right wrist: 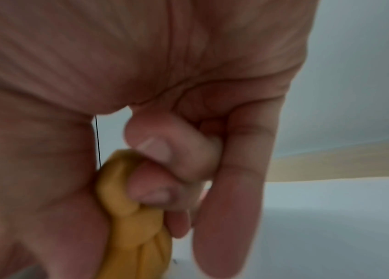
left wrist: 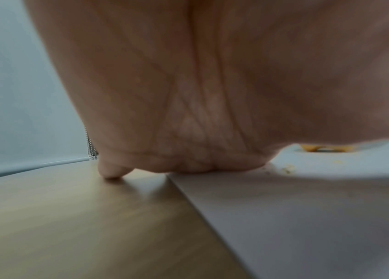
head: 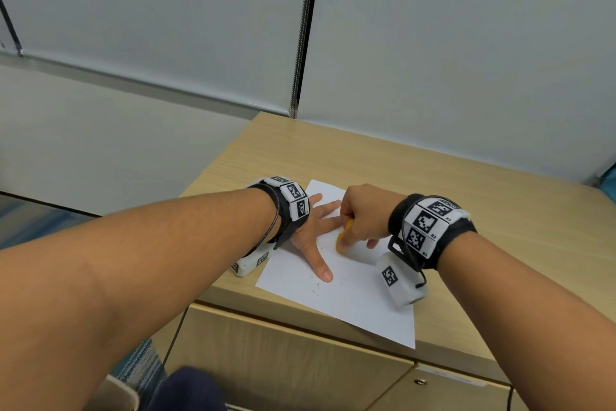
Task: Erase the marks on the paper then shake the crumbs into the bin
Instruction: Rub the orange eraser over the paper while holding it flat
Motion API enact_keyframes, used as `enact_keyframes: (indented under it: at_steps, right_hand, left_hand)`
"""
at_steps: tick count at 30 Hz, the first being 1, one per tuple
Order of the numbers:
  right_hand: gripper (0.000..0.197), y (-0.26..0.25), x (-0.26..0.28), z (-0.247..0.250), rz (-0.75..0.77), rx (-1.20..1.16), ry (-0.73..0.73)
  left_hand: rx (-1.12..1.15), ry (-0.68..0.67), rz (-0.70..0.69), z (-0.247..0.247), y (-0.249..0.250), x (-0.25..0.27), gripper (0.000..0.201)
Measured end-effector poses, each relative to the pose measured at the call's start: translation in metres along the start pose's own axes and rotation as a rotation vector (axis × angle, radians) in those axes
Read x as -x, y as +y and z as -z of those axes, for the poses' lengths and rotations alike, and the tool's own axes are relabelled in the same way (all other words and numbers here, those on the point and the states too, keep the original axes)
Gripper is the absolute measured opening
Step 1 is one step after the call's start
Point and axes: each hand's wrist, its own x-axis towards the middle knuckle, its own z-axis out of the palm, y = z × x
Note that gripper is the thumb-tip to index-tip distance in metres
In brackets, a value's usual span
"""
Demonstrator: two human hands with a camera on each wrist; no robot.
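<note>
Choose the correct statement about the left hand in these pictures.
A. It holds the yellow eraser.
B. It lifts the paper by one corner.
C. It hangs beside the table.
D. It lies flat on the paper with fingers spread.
D: the left hand lies flat on the paper with fingers spread, while the right hand grips the yellow eraser.

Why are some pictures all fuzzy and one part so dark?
Left wrist view: the left hand sits too near the lens, so it blurs, and its shadow darkens the paper. Right wrist view: the right hand and yellow eraser look soft. Head view: sharp, evenly lit.
</note>
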Motion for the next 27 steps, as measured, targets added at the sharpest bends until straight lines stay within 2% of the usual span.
enact_keyframes:
  at_steps: [2, 5, 6, 11, 16, 18, 21, 23, 27]
  right_hand:
    - [0.031, 0.002, 0.004, 0.006, -0.011, -0.024, 0.053]
    - [0.034, 0.014, 0.013, 0.021, -0.036, -0.102, 0.246]
    - [0.034, 0.02, 0.017, 0.025, -0.044, -0.143, 0.271]
    - [0.036, 0.057, 0.036, 0.019, -0.062, -0.302, 0.211]
    - [0.027, 0.072, 0.049, -0.008, -0.047, -0.406, 0.117]
    - [0.024, 0.075, 0.049, -0.016, -0.045, -0.415, 0.096]
    - [0.02, 0.076, 0.049, -0.024, -0.064, -0.352, 0.084]
    - [0.02, 0.076, 0.05, -0.026, -0.067, -0.322, 0.065]
    - [0.019, 0.078, 0.051, -0.031, -0.068, -0.315, 0.067]
  left_hand:
    - [-0.007, -0.002, 0.003, 0.0, 0.0, 0.0, 0.133]
    - [0.003, 0.005, -0.007, 0.001, 0.0, 0.001, 0.134]
    - [0.003, 0.011, -0.008, 0.001, -0.001, 0.001, 0.134]
    - [0.005, 0.027, -0.014, 0.001, 0.0, 0.001, 0.133]
    - [0.004, 0.023, -0.02, 0.004, 0.0, 0.004, 0.132]
    - [0.001, 0.034, -0.033, 0.008, 0.0, 0.007, 0.131]
    - [0.068, 0.121, -0.044, 0.011, -0.006, 0.016, 0.131]
    - [0.131, 0.171, -0.014, 0.012, -0.015, 0.024, 0.13]
    - [0.171, 0.169, 0.113, 0.008, -0.03, 0.041, 0.112]
